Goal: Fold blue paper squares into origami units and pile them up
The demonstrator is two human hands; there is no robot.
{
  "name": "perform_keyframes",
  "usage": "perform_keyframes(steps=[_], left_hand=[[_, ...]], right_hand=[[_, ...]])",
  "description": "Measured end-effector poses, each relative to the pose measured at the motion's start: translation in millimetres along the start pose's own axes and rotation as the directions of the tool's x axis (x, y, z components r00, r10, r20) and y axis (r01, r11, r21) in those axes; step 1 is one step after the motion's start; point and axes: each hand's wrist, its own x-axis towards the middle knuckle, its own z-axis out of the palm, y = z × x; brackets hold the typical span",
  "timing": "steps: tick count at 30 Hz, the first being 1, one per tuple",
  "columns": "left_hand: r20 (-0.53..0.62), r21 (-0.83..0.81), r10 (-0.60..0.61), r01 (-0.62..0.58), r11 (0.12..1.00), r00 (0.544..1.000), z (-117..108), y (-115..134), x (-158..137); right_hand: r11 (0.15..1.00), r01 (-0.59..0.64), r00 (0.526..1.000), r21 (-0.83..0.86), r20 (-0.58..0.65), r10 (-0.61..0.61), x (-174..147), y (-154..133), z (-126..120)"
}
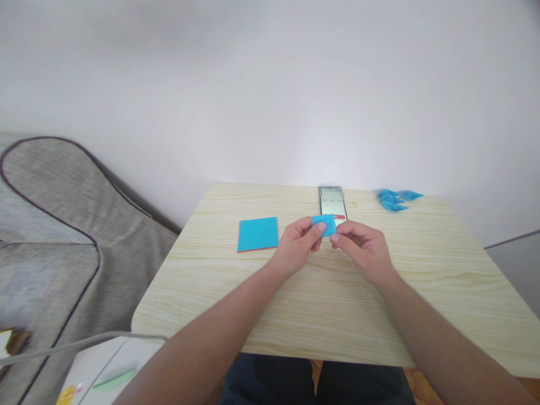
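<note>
1. Left hand (295, 244): clamped on a small, flat, folded rectangle of bright blue paper (329, 221), thumb lying across the near face, fingers behind.
2. Right hand (363, 247): thumb and forefinger tips close together at the paper's lower right corner; cannot tell whether they grip it or only touch it. Remaining fingers curled.
3. Position of blue rectangle: between the two hands, above the pale wood-grain table (329, 304); from this view it overlaps the lower end of a slim, dark-edged phone with a lit pale screen (332, 203). Screen shows a timer display and a red bar; upper part pixelated.
4. Left of the hands, on the table: flat four-sided stack of blue paper sheets (257, 233), orange-red showing along its edges.
5. Far right of the table, near the plain white wall (270, 101): cluster of pointed, folded blue paper pieces (392, 199), lying close together; exact count unclear.
6. Left of the table: grey fabric sofa with dark piping (126, 253).
</note>
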Motion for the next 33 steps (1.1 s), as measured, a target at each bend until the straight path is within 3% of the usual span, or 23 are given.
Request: perform_keyframes(steps=[6,10,23,29,33], left_hand=[[0.011,-0.038,-0.027,0.028,0.999,1.0,-1.4,0.2,0.0],[0.109,-0.131,-0.057,0.071,0.989,0.992,-1.2,0.8,1.3],[0.146,-0.226,-0.128,0.159,0.961,0.981,-3.6,-2.4,2.5],[0.077,-0.105,-0.076,0.084,0.991,0.994,-3.3,-1.6,2.1],[-0.031,-0.012,-0.007,0.006,1.0,1.0,-1.9,-0.3,0.6]], right_hand=[[0.994,-0.004,0.999,0.109,0.051,-0.002,0.6,-0.6,-1.2],[0.974,-0.027,0.997,0.224,0.077,0.01,3.0,5.4,-1.6],[0.959,-0.083,0.989,0.269,0.144,0.045,4.7,8.2,-0.4],[0.967,-0.098,0.991,0.235,0.112,0.073,5.1,8.3,-0.1],[0.991,-0.094,0.992,0.099,0.097,0.084,4.5,2.4,0.6]])
